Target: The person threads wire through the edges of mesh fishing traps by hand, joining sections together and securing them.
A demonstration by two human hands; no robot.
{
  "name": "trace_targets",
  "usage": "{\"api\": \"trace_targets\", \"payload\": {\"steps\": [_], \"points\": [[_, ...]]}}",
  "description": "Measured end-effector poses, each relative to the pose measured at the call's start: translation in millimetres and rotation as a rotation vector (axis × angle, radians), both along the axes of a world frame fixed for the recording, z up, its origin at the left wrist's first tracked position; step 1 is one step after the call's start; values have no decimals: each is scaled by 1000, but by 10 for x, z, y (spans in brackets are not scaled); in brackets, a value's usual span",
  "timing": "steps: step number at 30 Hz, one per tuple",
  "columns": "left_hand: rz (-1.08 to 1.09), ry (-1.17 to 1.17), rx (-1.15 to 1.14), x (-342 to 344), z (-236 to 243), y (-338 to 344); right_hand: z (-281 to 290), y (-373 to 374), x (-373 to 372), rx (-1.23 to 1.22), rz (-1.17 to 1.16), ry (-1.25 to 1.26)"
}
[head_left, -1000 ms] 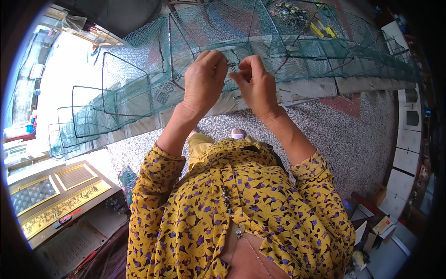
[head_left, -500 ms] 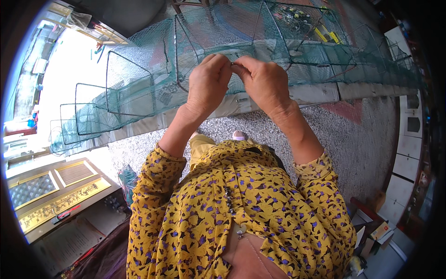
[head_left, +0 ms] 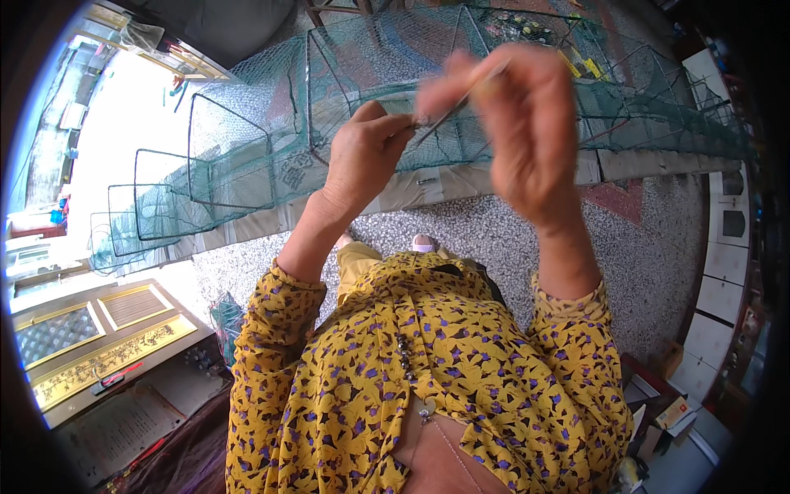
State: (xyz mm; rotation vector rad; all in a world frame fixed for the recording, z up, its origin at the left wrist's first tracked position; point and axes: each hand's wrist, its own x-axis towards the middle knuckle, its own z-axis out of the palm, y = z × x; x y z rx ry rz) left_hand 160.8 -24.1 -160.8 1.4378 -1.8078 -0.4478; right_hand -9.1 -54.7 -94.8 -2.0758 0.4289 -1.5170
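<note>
My left hand (head_left: 362,160) is closed at the green mesh netting (head_left: 230,144), thumb and forefinger pinched on a small bit of it or of line too tiny to make out. Up and to its right, my right hand (head_left: 531,132) is smeared by motion, with fingers curled round a thin pointed tool (head_left: 440,121) that slants down toward my left fingertips. The netting stretches over several dark rectangular wire frames (head_left: 191,152) in a long row, lying along a pale, fabric-covered support (head_left: 243,221).
Below me are a speckled floor (head_left: 617,255) with red patches and my feet. At lower left stands a gold-trimmed panel (head_left: 115,362); at right, white cabinets (head_left: 720,263) and some boxes (head_left: 679,412). A dark wooden stool (head_left: 329,16) is beyond the netting; bright light floods the left.
My right hand has pulled away from my left, rising up and to the right, and the thin tool now shows in it. My left hand stays at the netting, fingers still pinched.
</note>
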Motion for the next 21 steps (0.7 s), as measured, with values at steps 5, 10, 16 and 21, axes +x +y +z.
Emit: {"api": "trace_targets", "payload": {"steps": [5, 10, 16, 21], "points": [[29, 68, 13, 15, -96, -58, -72, 527, 383, -185, 295, 55], [73, 38, 20, 34, -44, -45, -94, 852, 708, -229, 364, -26], [56, 45, 8, -35, -86, -62, 33, 1016, 828, -229, 408, -24], [-7, 90, -40, -34, -164, -79, 432, 1011, 872, -69, 507, -99]]}}
